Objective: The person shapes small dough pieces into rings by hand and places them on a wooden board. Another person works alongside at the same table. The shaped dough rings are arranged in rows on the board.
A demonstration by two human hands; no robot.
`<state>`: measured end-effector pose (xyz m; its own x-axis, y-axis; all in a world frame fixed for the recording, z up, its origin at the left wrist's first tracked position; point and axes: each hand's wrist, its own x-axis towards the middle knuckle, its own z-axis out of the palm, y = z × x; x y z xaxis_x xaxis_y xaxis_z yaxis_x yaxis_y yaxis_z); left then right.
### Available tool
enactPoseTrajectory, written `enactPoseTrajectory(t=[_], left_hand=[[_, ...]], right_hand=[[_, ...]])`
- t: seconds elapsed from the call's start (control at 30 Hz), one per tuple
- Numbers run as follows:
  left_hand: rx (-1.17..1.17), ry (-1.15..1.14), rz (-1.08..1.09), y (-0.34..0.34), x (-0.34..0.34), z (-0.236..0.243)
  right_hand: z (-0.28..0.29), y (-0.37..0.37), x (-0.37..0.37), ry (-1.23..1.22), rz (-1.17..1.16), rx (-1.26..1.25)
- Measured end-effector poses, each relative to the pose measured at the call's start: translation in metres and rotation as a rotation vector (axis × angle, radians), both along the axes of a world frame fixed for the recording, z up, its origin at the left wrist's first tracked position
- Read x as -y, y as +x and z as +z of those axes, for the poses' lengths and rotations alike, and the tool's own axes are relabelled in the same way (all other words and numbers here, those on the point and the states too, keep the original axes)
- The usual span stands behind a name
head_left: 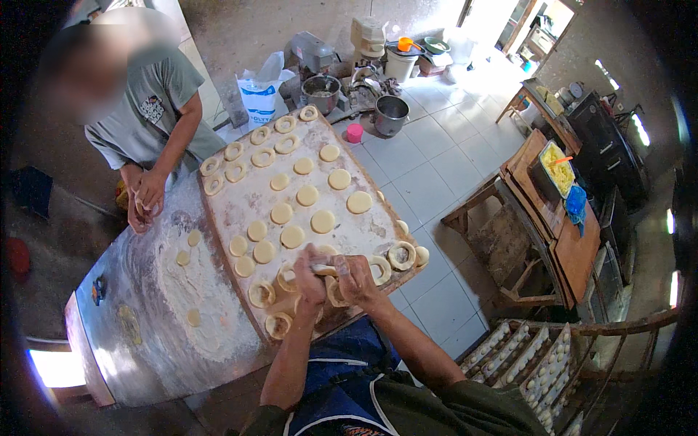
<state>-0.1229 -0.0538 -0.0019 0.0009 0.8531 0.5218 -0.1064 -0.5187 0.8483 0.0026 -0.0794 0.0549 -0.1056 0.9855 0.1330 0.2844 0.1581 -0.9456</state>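
Over the near part of a floured board (254,192), my left hand (310,275) and my right hand (355,280) are closed on a pale dough ring (324,269). It is stretched between them, and the fingers cover much of it. Close around my hands lie more dough rings, one near ring (402,267) just right of my right hand. Flat dough discs, such as a middle disc (307,195), are spread over the centre of the board. Rings in rows fill its far left part.
Left of the board is a flour-dusted table (131,291) with a few small dough pieces. A co-worker's hands (149,196) work at its far side. Beyond stand a metal pot (392,116) and a pink cup (354,133). At right are a wooden table (578,254) and dough-filled trays (538,356).
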Motion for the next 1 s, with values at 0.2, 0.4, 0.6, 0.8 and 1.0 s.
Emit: enactPoseTrajectory(t=[0.2, 0.4, 0.6, 0.8, 1.0], left_hand=[[0.368, -0.717, -0.075, 0.024, -0.025, -0.030], [-1.010, -0.372, 0.474, 0.049, -0.040, 0.027], [-0.837, -0.396, 0.792, -0.082, 0.037, 0.036], [-1.137, -0.582, 1.250, -0.284, 0.107, -0.029], [-1.192, -0.596, 0.653, -0.363, 0.114, -0.002]], right_hand=[[-0.035, 0.045, -0.014, 0.056, -0.057, -0.106], [-0.035, 0.080, -0.025, 0.123, -0.221, 0.682], [-0.028, 0.071, -0.006, 0.122, 0.002, 0.767], [-0.013, 0.002, 0.009, 0.228, -0.091, 0.724], [-0.009, -0.120, 0.025, 0.237, 0.074, 0.476]])
